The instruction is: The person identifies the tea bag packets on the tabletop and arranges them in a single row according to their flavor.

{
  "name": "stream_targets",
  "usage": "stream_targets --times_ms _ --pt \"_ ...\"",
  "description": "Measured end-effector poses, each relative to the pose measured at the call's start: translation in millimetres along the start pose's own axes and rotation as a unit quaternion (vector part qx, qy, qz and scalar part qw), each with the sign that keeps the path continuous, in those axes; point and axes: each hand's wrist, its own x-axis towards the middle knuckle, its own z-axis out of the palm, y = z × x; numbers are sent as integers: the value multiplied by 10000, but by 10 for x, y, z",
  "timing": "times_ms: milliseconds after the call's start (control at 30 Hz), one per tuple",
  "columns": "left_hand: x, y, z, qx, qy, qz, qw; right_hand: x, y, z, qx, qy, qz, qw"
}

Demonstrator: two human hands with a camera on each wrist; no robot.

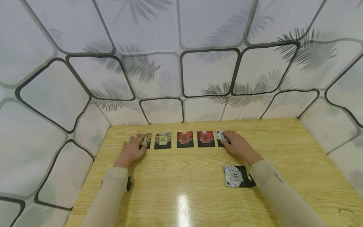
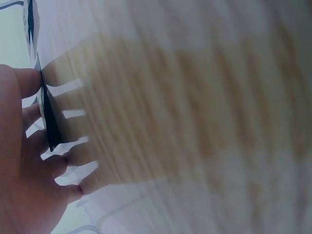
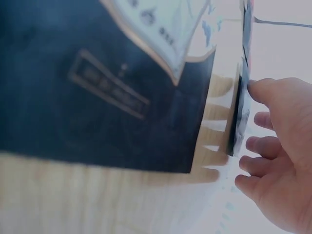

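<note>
A row of flat sachets lies along the far part of the table. My left hand [image 1: 131,150] rests with spread fingers on the leftmost sachet [image 1: 148,142], a black-and-yellow one partly covered by it. In the left wrist view the thumb [image 2: 29,83] touches that sachet's edge. My right hand [image 1: 236,144] lies over the silver-and-black sachet [image 1: 219,138] at the row's right end, fingers loosely extended. Between the hands are a yellow-labelled sachet [image 1: 163,140] and two red-and-black sachets, a left one [image 1: 185,139] and a right one [image 1: 205,139].
Another silver-and-black sachet [image 1: 235,176] lies sideways nearer me, beside the right sleeve [image 1: 272,178]; in the right wrist view its dark end [image 3: 107,117] looms large. Behind the wooden table [image 1: 170,170] stands a patterned wall [image 1: 210,72], which also closes both sides.
</note>
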Motion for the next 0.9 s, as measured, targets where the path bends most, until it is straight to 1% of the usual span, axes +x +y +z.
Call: stream_targets --times_ms 200,467,633,900 --pt "-1 0 0 -37 16 -16 10000 -96 -5 -30 -9 46 -64 10000" --pt "-2 -9 20 -90 -15 -13 10000 -300 -67 -99 -29 172 -258 9995" --pt "4 -9 23 -66 1 -9 10000 -487 -113 -116 -12 261 -383 9989" --pt "5 -3 14 -10 10 -5 10000 -838 -225 -97 -21 290 -359 9989"
